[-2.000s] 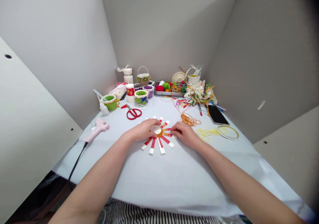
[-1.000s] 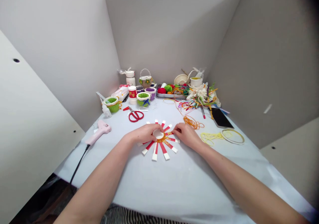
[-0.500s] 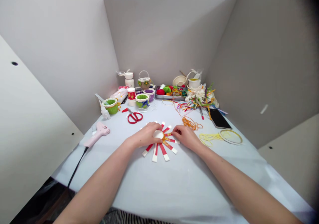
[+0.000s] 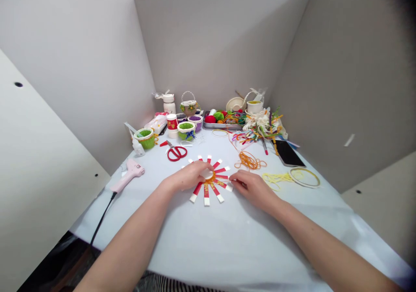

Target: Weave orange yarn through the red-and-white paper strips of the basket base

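A paper cup [image 4: 206,189] lies splayed on the table, its wall cut into red strips with white ends that spread like sun rays. Orange yarn [image 4: 210,180] is wound around its round white base, between the strips. My left hand [image 4: 191,175] grips the cup from the left, thumb and fingers at the base, covering some strips. On the right, the fingertips of my right hand [image 4: 250,186] are pinched together beside the strip ends, on what looks like the thin strand of orange yarn. A loose tangle of the orange yarn [image 4: 250,160] rests just beyond that hand.
Red scissors [image 4: 177,153] and a pink glue gun [image 4: 128,176] lie at left. Small green baskets [image 4: 147,140] and a metal tray [image 4: 224,126] of yarn balls stand behind. Yellow yarn [image 4: 276,179], a hoop [image 4: 304,177] and a phone [image 4: 288,154] are at right. Grey panels [image 4: 211,45] enclose the table.
The splayed cup has turned a little under my left hand. My right hand has moved slightly right and down, away from the base, fingertips still pinched.
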{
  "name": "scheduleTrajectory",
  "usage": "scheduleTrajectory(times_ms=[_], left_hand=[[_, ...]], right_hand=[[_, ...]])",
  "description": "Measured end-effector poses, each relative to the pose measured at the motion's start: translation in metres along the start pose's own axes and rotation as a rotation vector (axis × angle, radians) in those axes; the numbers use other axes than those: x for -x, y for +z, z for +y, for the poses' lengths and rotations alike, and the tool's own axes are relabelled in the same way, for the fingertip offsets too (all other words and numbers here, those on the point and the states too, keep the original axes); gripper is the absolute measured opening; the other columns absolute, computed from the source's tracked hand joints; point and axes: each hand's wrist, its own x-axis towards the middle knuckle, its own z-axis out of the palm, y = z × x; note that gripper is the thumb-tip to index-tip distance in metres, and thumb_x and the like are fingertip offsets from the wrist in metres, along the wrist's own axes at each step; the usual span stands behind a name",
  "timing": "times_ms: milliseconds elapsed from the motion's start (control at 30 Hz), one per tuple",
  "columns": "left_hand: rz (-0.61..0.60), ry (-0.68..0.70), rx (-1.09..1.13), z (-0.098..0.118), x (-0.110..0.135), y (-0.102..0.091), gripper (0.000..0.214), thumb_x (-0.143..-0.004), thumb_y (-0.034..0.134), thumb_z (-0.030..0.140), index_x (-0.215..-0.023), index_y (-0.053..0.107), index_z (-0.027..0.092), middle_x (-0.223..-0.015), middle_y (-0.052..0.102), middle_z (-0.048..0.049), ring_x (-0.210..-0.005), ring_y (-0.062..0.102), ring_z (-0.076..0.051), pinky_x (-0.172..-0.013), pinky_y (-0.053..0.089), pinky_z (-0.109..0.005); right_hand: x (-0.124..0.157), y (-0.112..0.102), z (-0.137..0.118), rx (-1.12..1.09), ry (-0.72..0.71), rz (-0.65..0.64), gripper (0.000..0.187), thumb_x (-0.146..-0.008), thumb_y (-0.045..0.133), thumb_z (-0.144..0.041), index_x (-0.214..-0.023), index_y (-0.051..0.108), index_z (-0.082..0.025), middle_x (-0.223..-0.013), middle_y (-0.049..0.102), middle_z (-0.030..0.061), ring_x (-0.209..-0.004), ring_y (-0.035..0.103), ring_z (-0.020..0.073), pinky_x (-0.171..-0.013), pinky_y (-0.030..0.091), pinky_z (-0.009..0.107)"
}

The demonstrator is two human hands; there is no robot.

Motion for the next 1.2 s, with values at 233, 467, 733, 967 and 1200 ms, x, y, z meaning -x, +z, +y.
scheduleTrajectory(times_ms=[233,467,733,967,1200], left_hand=[[-0.053,0.044,0.055,0.000,0.001,-0.002,0.036,-0.084,0.056,0.012,-0.117,0.063,0.024,-0.125,0.065,-0.0028,-0.114,0.059,-0.022,-0.102,0.044,-0.033],[-0.069,0.014,0.104,0.002,0.000,-0.004,0.037,-0.081,0.056,0.008,-0.114,0.064,0.024,-0.125,0.065,-0.0023,-0.116,0.058,-0.022,-0.103,0.043,-0.034],[-0.066,0.034,0.082,0.000,0.000,-0.003,0.040,-0.079,0.055,0.008,-0.114,0.063,0.024,-0.124,0.065,-0.0028,-0.114,0.060,-0.022,-0.102,0.045,-0.035],[-0.085,0.029,0.073,0.008,0.002,-0.007,0.038,-0.079,0.053,0.007,-0.113,0.062,0.021,-0.124,0.065,-0.0045,-0.113,0.060,-0.022,-0.101,0.045,-0.034],[-0.022,-0.003,0.000,0.018,0.001,-0.005,0.031,-0.082,0.062,0.025,-0.113,0.062,0.021,-0.116,0.066,-0.0058,-0.106,0.061,-0.024,-0.095,0.047,-0.033]], right_hand=[[0.042,0.001,-0.020,0.357,-0.330,-0.006,0.030,-0.099,0.040,-0.016,-0.096,0.070,-0.019,-0.071,0.059,0.0049,-0.067,0.051,0.0169,-0.060,0.033,0.029],[0.046,0.003,-0.023,0.440,-0.233,-0.014,0.029,-0.097,0.042,-0.014,-0.088,0.069,-0.019,-0.073,0.059,0.0061,-0.069,0.052,0.0184,-0.061,0.035,0.030],[-0.015,-0.006,-0.004,0.260,0.082,-0.097,0.018,-0.091,0.056,-0.018,-0.081,0.071,-0.020,-0.083,0.068,0.0061,-0.080,0.062,0.0193,-0.068,0.040,0.028],[-0.041,0.007,0.006,0.227,0.171,0.067,0.017,-0.090,0.055,-0.021,-0.081,0.069,-0.019,-0.086,0.071,0.0062,-0.084,0.061,0.0202,-0.078,0.038,0.032],[-0.033,0.011,0.012,0.076,0.026,0.158,0.013,-0.087,0.055,-0.019,-0.079,0.065,-0.019,-0.098,0.067,0.0092,-0.093,0.058,0.0222,-0.086,0.042,0.036]])
